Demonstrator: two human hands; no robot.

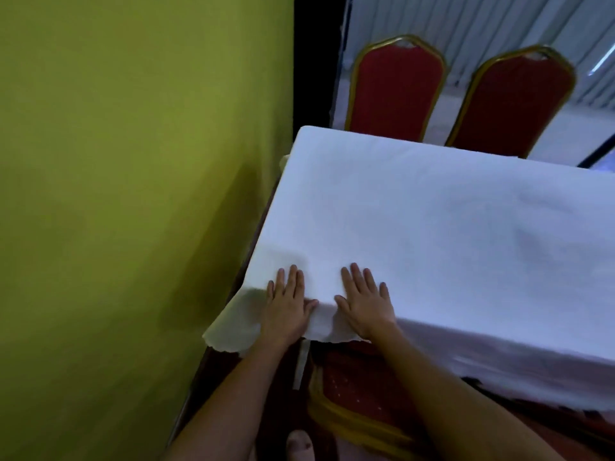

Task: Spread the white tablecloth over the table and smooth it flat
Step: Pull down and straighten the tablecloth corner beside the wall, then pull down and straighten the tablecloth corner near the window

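The white tablecloth [432, 214] covers the table top and hangs over the near edge and the near-left corner, where its scalloped hem droops. My left hand [289, 302] lies flat, palm down, on the cloth at the near-left corner, fingers pointing away from me. My right hand [364, 299] lies flat beside it, a little to the right, fingers spread, also at the near edge. Neither hand grips the fabric. The cloth looks mostly flat, with faint wrinkles towards the right.
A green wall [133, 194] stands close along the table's left side. Two red chairs with gold frames [396, 84] [512, 101] stand behind the far edge. Another red chair seat [352, 387] sits under the near edge. A foot [299, 445] shows at the bottom.
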